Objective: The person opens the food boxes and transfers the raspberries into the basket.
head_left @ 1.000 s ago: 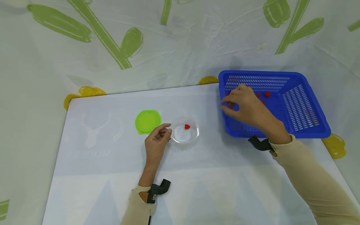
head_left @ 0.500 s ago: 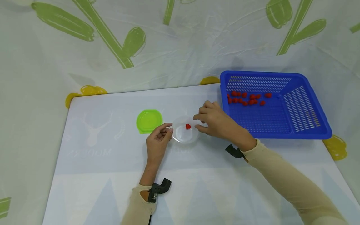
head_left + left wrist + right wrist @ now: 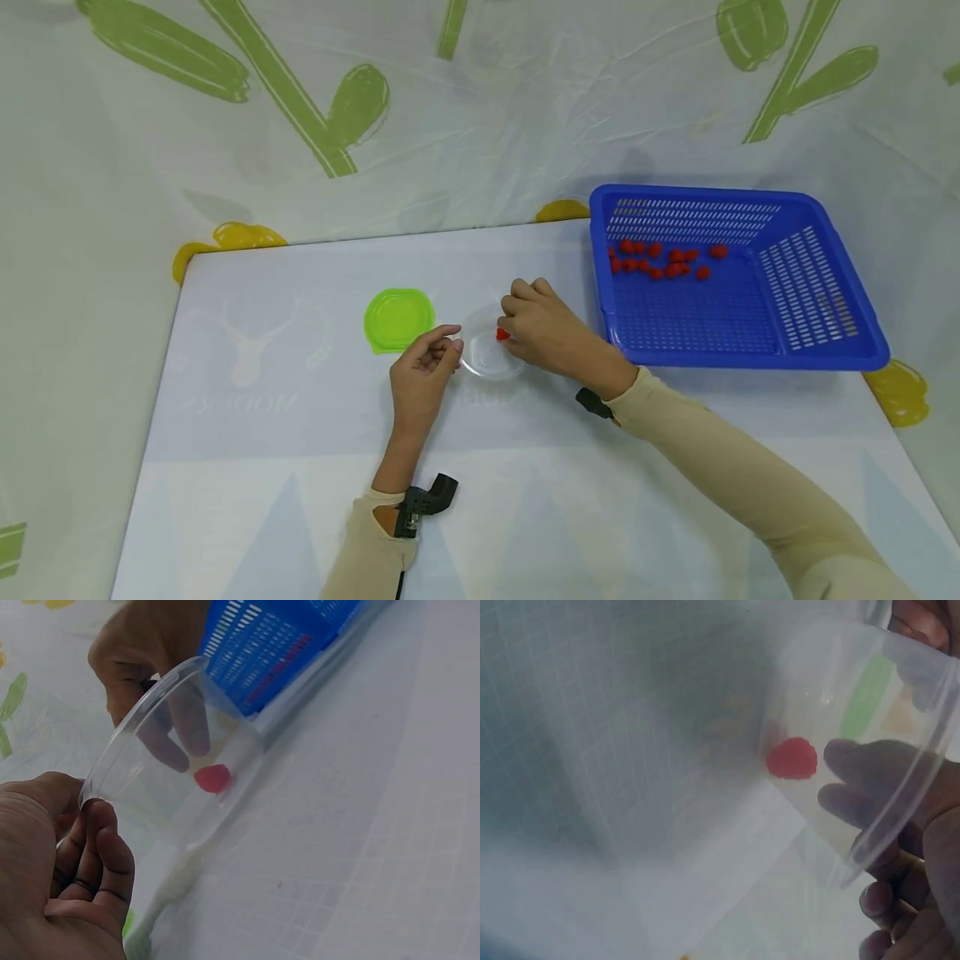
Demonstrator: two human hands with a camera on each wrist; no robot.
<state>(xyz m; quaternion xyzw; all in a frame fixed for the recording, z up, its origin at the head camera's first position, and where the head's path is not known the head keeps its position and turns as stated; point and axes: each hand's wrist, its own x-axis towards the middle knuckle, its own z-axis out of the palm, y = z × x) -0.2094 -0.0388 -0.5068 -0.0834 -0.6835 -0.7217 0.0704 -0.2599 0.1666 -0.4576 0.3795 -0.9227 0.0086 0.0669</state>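
Observation:
A clear plastic bowl stands on the table, and my left hand pinches its rim between thumb and finger. One small red fruit-like piece lies at the bottom of it. My right hand reaches over the rim from the right. In the right wrist view its fingertips are inside the bowl, close to the red piece but apart from it, with nothing between them. Part of the bowl's right side is hidden by this hand in the head view.
A blue slotted basket stands at the right, with several red pieces gathered at its back left. A bright green lid lies left of the bowl. The table meets a patterned sheet behind.
My right hand has moved left from over the basket to the bowl, and its fingers have gone down inside. The left hand has kept its place at the rim.

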